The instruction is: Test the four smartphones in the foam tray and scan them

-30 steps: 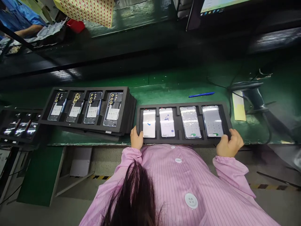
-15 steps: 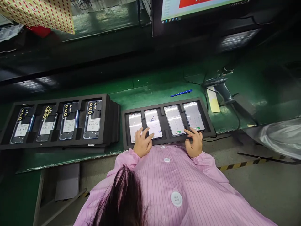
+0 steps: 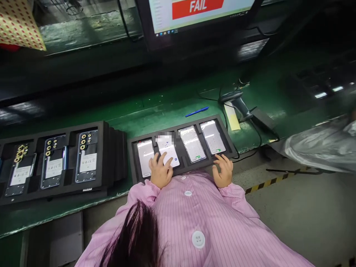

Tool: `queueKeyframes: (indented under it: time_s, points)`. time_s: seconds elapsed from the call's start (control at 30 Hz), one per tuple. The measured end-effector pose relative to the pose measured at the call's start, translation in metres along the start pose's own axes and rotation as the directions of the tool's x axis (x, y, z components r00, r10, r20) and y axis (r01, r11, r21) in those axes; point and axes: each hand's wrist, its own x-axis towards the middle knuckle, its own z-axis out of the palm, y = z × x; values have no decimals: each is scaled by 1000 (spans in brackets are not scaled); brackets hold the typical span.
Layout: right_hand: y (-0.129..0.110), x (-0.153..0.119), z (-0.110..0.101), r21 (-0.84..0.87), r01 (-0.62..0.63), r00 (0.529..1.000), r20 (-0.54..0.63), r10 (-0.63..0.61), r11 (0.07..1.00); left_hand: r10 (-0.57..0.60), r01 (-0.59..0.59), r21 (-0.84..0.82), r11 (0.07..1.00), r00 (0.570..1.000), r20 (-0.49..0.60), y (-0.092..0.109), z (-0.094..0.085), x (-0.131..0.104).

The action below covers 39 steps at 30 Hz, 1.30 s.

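A black foam tray [image 3: 180, 171] lies before me, with several smartphones in its slots, screens up and lit. My left hand [image 3: 161, 170] is open, its fingers spread over the lower part of the second phone [image 3: 167, 148] from the left; whether a fingertip touches the glass, I cannot tell. Left of it lies the first phone [image 3: 145, 157]. My right hand [image 3: 223, 170] is open and holds nothing, its fingertips near the bottom edge of the rightmost phone [image 3: 211, 137]. Beside that one, the third phone [image 3: 191, 144] shows a green button on its screen.
A stack of black foam trays [image 3: 104, 159] at left holds phones with their backs opened. Behind my tray lie a blue pen [image 3: 197, 112], a barcode scanner [image 3: 240, 105] and a yellow paper [image 3: 232, 116]. A monitor [image 3: 200, 15] reads FAIL. Clear plastic [image 3: 319, 146] is at right.
The view has swung to the right, so things sit further left and the FAIL banner shows. My right hand has drawn back from the third phone toward the rightmost one's lower edge.
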Motion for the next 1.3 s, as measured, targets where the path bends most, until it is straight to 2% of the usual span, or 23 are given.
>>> queueKeyframes:
  time_s: [0.07, 0.17, 0.27, 0.4, 0.5, 0.6, 0.8, 0.93, 1.0, 1.3]
  points:
    - [6, 6, 0, -90, -18, 1000, 15, 19, 996, -148, 151, 35, 988, 987, -63, -10, -3, -7]
    - [14, 19, 0, -193, -38, 994, 91, 57, 980, -361, 372, 73, 925, 923, -133, -25, -6, -21]
    - [19, 30, 1, -238, -43, 981, 174, 86, 970, -444, 458, 64, 887, 882, -155, -34, -5, -31]
    - [22, 40, 1, -255, -15, 964, 254, 82, 967, -482, 494, 22, 869, 856, -184, -37, 2, -33]
    - [26, 45, 0, -288, -94, 975, 167, 147, 953, -494, 506, 1, 862, 842, -219, -39, 7, -33]
    - [28, 48, -3, -310, -171, 975, 80, 205, 935, -482, 496, 0, 869, 845, -234, -40, 8, -33]
    - [22, 45, -3, -256, 26, 967, 253, 42, 966, -472, 487, 5, 873, 848, -240, -35, 3, -32]
    - [25, 48, 0, -314, -87, 988, 97, 123, 946, -469, 482, -7, 876, 851, -237, -34, 2, -32]
    - [28, 51, 1, -326, -118, 987, 64, 146, 938, -471, 482, -9, 876, 852, -229, -34, 1, -32]
    - [14, 55, 6, -258, -17, 978, 199, 70, 966, -485, 489, -43, 871, 844, -229, -38, 4, -33]
